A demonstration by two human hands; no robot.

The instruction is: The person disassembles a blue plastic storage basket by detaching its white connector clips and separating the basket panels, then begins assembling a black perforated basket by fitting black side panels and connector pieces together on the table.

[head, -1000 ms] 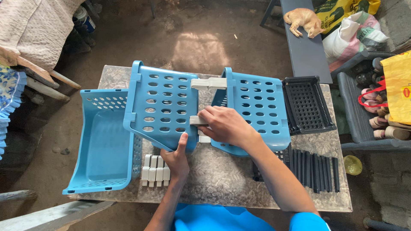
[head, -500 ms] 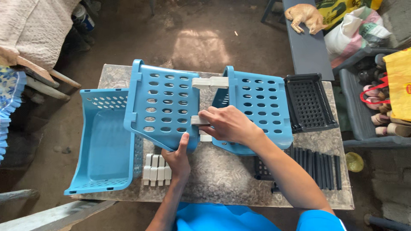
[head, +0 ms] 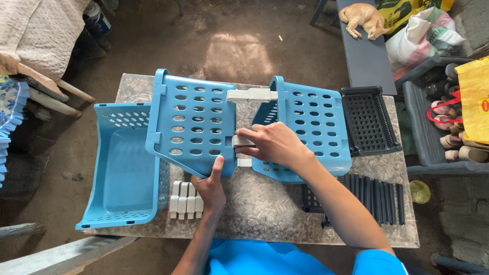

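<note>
Left hand (head: 210, 187) grip clasps the blue perforated panel (head: 191, 125) lower edge. Right hand (head: 275, 145) grip pinches the white connector (head: 242, 141), mostly hidden by its fingers.

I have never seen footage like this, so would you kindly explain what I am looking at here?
This is one view from a camera worn on a person's head, looking down at their own bare hands over a stone-patterned table. The left hand steadies a blue perforated plastic panel. The right hand presses a pale connector piece between that panel and a second blue panel; another connector sits higher up. Nearby lie a blue tray, spare pale connectors, a black tray and black rods.
</note>
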